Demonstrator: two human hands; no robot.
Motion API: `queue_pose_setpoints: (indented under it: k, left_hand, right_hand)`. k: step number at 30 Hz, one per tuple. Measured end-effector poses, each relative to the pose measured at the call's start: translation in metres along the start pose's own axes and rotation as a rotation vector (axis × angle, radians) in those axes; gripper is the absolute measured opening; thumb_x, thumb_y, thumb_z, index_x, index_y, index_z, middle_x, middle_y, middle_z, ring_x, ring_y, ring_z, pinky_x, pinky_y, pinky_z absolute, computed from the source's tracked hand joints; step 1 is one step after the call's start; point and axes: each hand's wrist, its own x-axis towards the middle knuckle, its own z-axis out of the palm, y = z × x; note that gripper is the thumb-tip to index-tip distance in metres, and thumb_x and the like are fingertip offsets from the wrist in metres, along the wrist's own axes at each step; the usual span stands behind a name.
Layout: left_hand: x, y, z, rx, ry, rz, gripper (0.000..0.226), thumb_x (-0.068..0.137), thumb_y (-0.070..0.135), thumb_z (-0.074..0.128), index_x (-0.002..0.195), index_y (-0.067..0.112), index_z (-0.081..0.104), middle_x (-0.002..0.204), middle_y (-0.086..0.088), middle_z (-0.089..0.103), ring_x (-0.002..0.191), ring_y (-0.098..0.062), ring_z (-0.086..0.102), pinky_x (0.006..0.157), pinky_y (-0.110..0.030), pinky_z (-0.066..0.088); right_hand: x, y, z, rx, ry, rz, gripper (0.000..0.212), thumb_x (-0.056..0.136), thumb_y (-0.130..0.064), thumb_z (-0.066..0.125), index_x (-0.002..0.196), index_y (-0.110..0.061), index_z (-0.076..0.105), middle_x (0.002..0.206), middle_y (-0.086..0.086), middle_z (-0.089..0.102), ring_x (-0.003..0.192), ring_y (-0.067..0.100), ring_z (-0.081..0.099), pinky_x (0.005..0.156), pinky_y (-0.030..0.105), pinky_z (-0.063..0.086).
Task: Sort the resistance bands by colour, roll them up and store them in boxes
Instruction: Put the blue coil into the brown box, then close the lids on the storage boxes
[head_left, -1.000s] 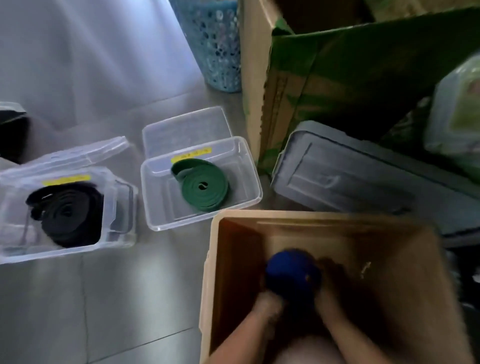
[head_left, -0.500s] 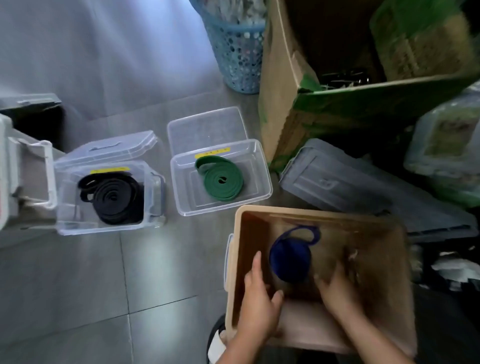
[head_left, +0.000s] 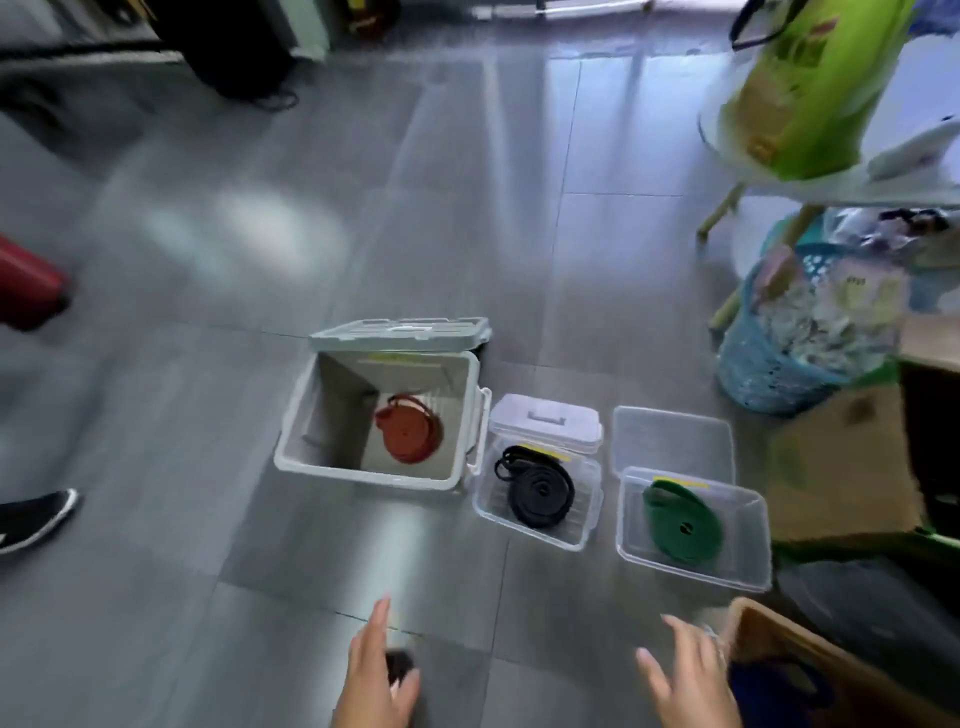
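Three open boxes stand in a row on the grey floor. The large white box holds a rolled red band. The small clear box beside it holds a rolled black band. A rolled green band lies in the clear box on the right. At the bottom right the tan box holds the blue band. My left hand and my right hand hover above the floor with fingers spread, holding nothing.
A blue mesh basket and a cardboard carton stand at the right, under a table leg. A red object and another person's black shoe are at the left edge. Box lids stand propped behind the boxes.
Both hands have come out of the tan box, leaving the blue band inside. The view has swung up and left, bringing the white box with the red band into sight.
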Motion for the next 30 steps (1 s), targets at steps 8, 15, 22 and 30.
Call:
queue_pose_setpoints:
  k: [8,15,22,30]
  left_hand:
    - [0.141,0.017,-0.158,0.084,0.035,0.124,0.071,0.085,0.003,0.059,0.145,0.015,0.021,0.141,-0.015,0.034,0.128,-0.027,0.04,0.106,-0.035,0.031]
    - [0.311,0.022,-0.219,0.002,0.14,0.097,0.059,0.089,0.013,0.058,0.142,0.01,0.032,0.14,-0.022,0.035,0.126,-0.035,0.041,0.104,-0.04,0.032]
    - [0.534,0.019,-0.217,-0.128,0.231,0.101,0.056,0.095,0.037,0.045,0.144,0.013,0.029,0.143,-0.02,0.038,0.13,-0.034,0.037,0.108,-0.041,0.03]
    - [0.622,0.022,-0.18,-0.346,0.099,0.152,0.02,0.095,0.018,0.043,0.087,0.004,0.057,0.084,-0.018,0.054,0.069,-0.028,0.053,0.044,-0.018,0.031]
  right_hand:
    - [0.083,-0.17,0.05,0.038,-0.053,0.132,0.044,0.089,-0.017,0.058,0.129,-0.002,0.047,0.133,0.019,0.045,0.127,0.033,0.039,0.101,0.043,0.03]
    - [0.216,-0.249,0.109,0.004,-0.019,-0.052,0.038,0.094,-0.021,0.048,0.13,-0.009,0.046,0.134,0.013,0.044,0.128,0.027,0.036,0.104,0.04,0.029]
    - [0.389,-0.287,0.192,-0.003,0.152,-0.01,0.052,0.096,-0.033,0.042,0.14,-0.007,0.034,0.143,0.024,0.031,0.133,0.034,0.03,0.107,0.039,0.025]
    - [0.464,-0.279,0.244,0.115,0.168,0.074,0.04,0.093,-0.028,0.045,0.109,0.006,0.06,0.097,0.014,0.054,0.092,0.024,0.051,0.075,0.03,0.038]
